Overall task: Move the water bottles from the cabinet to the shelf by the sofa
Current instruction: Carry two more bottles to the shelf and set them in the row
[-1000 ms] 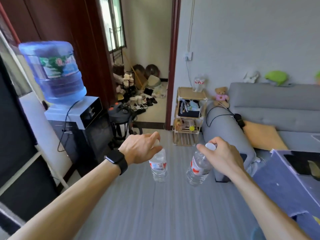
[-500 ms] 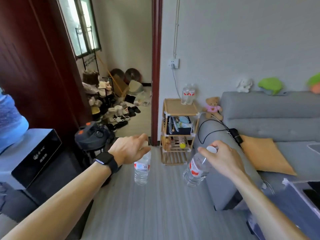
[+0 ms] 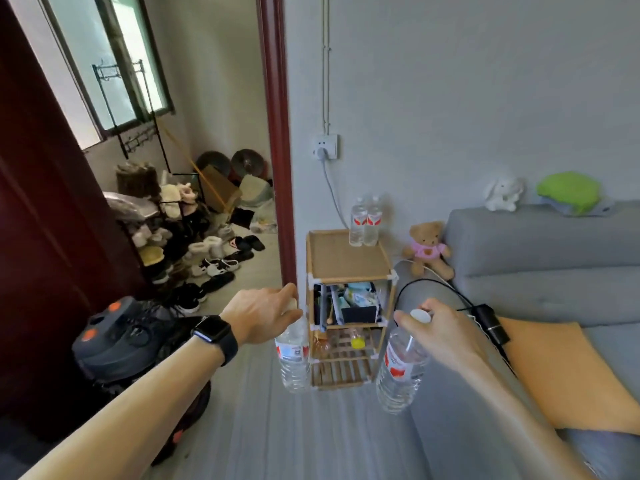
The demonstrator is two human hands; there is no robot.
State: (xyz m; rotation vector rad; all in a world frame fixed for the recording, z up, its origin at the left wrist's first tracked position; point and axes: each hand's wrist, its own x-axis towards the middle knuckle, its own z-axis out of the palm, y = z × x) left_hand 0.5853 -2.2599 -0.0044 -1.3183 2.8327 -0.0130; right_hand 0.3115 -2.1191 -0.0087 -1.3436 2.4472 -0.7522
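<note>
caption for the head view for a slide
Left hand and right hand hold bottles before the shelf, where two more stand.

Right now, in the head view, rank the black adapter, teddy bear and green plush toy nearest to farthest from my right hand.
From the right hand:
1. Black adapter, just to its right.
2. Teddy bear, farther back, slightly left.
3. Green plush toy, far right, atop the sofa.
</note>
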